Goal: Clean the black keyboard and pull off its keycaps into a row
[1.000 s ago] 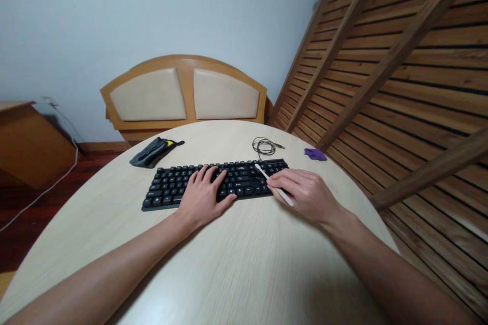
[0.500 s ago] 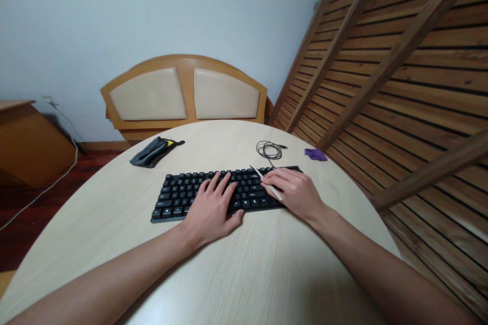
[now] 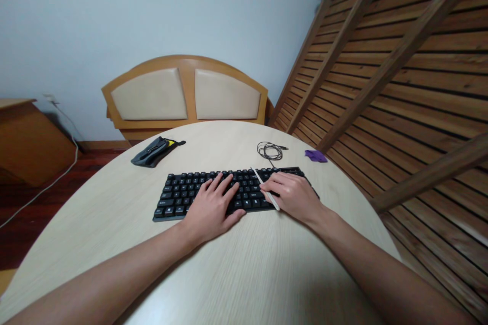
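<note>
Head view. Left hand (image 3: 215, 203): palm down, fingers spread, gripping nothing, laid over the middle of the keyboard (image 3: 249, 190). Right hand (image 3: 292, 193): closed in a pinch round a white stick (image 3: 273, 200), nearer the right end. Keyboard: flat on the counter (image 3: 290, 269), beneath both hands, long axis left to right. Stick: slanting across that axis, far tip leaning left.

1. No word, brand or number can be read anywhere in the frame.
2. The black keyboard (image 3: 248, 189), just below the frame's centre, bears pale key markings too small and blurred to make out.
</note>
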Available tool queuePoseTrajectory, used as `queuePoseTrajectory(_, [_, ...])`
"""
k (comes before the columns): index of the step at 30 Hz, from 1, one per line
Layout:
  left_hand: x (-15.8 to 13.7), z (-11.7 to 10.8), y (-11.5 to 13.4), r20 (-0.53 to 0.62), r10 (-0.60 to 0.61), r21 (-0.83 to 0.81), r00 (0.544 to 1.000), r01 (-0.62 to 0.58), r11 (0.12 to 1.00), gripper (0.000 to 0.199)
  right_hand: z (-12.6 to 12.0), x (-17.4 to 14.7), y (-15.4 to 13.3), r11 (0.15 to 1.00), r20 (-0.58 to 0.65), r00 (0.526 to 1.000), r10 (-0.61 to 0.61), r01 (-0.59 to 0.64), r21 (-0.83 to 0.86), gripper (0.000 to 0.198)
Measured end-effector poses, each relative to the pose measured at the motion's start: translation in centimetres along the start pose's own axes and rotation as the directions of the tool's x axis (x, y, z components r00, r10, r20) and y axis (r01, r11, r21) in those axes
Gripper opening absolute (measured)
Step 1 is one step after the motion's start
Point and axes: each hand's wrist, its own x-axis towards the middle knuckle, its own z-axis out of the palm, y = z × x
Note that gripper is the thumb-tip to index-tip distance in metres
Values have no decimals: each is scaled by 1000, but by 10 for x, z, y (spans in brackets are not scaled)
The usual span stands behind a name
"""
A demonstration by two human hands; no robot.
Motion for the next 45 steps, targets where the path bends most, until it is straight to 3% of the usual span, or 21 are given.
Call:
queuePoseTrajectory(12, [1,-1,-1,-18,27,-47,999,-28,998,62,4,0,-3,1000,-142,990,20,-22,-14,15])
queuePoseTrajectory(23, [1,-2,1,-14,33,-39,999,-34,999,51,6,2,-11,1000,-102,995,-16,18,22,14])
queuePoseTrajectory(31, [1,-3,1,-20,35,-40,999,-35,999,50,11,3,-8,999,-29,999,34,-33,8,14])
queuePoseTrajectory(45, [1,-3,1,-19,36,-39,999,-36,999,51,-3,4,-16,996,-49,996,-81,83,41,16])
